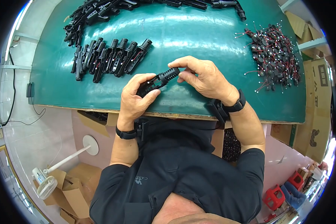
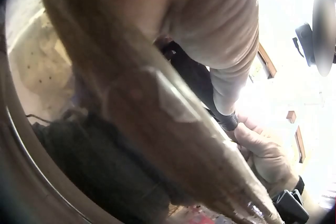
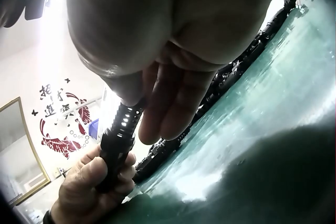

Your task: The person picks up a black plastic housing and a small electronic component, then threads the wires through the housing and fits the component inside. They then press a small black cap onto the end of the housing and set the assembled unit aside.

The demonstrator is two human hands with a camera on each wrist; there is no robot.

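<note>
Left hand gripped the black plastic ribbed-necked housing, held tilted above the green-topped table near its front edge. Right hand pinched the ribbed end between thumb and fingers. Black slotted housings lay in a row beyond the left hand.

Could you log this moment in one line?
left hand: grips black housing | right hand: pinches its ribbed end | on table: similar housings, wired discs

From here I can see a fan with cartons beside it; red stools and a printed box sit well apart from the fan.
</note>
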